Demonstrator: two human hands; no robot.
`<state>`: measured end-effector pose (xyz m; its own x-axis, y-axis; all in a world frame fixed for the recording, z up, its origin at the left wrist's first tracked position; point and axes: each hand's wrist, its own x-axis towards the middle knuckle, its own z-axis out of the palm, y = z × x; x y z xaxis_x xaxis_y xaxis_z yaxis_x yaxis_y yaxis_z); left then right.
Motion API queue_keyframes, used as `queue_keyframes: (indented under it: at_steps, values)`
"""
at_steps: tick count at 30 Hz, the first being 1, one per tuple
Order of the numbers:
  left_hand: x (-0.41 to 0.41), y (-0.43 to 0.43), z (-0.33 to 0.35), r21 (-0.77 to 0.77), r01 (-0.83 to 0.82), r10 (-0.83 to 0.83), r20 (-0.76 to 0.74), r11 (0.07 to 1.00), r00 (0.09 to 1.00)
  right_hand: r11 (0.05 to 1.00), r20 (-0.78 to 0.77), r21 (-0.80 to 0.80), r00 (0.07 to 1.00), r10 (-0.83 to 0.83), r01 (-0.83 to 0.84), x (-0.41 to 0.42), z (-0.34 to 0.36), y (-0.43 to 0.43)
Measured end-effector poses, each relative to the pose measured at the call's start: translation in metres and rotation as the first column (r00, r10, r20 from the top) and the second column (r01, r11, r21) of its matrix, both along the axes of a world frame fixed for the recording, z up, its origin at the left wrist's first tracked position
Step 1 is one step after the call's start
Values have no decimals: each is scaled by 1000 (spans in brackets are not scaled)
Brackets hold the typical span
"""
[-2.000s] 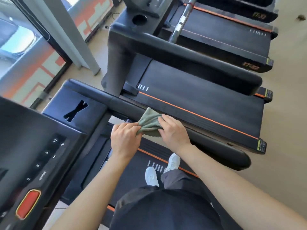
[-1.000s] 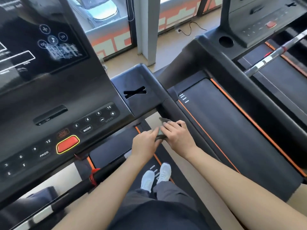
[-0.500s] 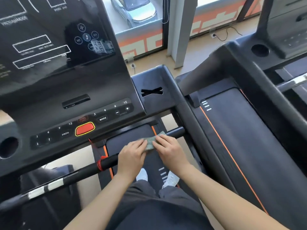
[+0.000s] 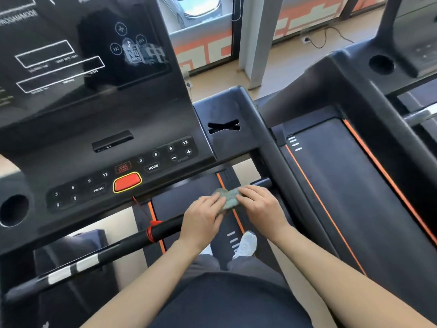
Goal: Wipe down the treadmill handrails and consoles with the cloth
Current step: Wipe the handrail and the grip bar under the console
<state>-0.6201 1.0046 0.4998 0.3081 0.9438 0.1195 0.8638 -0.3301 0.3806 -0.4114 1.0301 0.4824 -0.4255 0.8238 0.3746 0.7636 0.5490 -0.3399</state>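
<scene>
A crumpled grey-green cloth [image 4: 228, 199] sits on the black round front handrail [image 4: 165, 229]. The left hand [image 4: 203, 220] and right hand [image 4: 261, 207] grip its opposite ends, fingers curled over it onto the bar.

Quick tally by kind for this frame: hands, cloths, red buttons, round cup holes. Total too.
hands: 2, left hand and right hand
cloth: 1
red button: 1
round cup holes: 2
total: 6
</scene>
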Motion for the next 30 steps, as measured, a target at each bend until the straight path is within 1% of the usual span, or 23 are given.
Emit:
queue_keyframes:
  at_steps: [2,4,6,8,10,12,13,14,15,16,17,19,20,22,24,26,28,29,30]
  values:
    - [13,13,3,-4,64,-63,86,998,994,999,-6,-24,999,-33,33,13,11,3]
    - [24,30,9,-15,139,-134,165,990,977,983,-78,-122,986,-147,137,19,25,11]
    - [33,52,17,18,165,-165,204,986,965,934,-160,-229,936,-315,275,23,38,24]
    - [38,77,31,90,135,-154,251,987,956,894,-241,-265,873,-425,362,24,55,42]
    - [40,103,50,185,89,-140,280,979,950,889,-330,-220,827,-456,402,22,74,62]
    - [41,124,67,290,35,-127,305,956,944,896,-399,-76,810,-430,438,16,88,80]
    - [40,132,72,331,11,-118,305,944,945,893,-407,9,818,-407,449,13,92,88]
    - [39,139,73,344,-1,-101,278,939,955,890,-389,74,835,-389,449,10,91,94]
    - [38,144,69,319,6,-80,221,948,972,894,-341,106,861,-378,435,9,86,100]
    - [38,147,62,254,24,-61,142,967,988,907,-261,96,889,-375,411,8,77,104]
    - [38,147,53,165,51,-60,52,985,997,921,-157,44,913,-377,388,7,68,107]
    - [42,144,34,-25,124,-126,-115,992,985,933,42,-113,939,-340,343,4,49,108]
    - [46,141,27,-90,148,-163,-182,985,970,930,95,-171,945,-312,325,4,43,106]
    - [57,140,20,-139,153,-185,-248,978,951,914,136,-217,938,-320,343,9,39,105]
    - [69,147,22,-157,142,-179,-255,977,950,859,179,-269,899,-399,435,20,37,102]
    - [78,163,24,-210,134,-189,-271,969,944,763,240,-406,864,-443,504,35,35,98]
    - [84,184,25,-253,108,-177,-267,961,947,645,272,-565,855,-442,514,46,31,95]
    - [85,194,25,-253,95,-165,-272,963,948,608,273,-607,853,-445,511,48,31,94]
    - [85,204,23,-244,81,-151,-284,966,947,591,270,-619,847,-458,517,49,32,93]
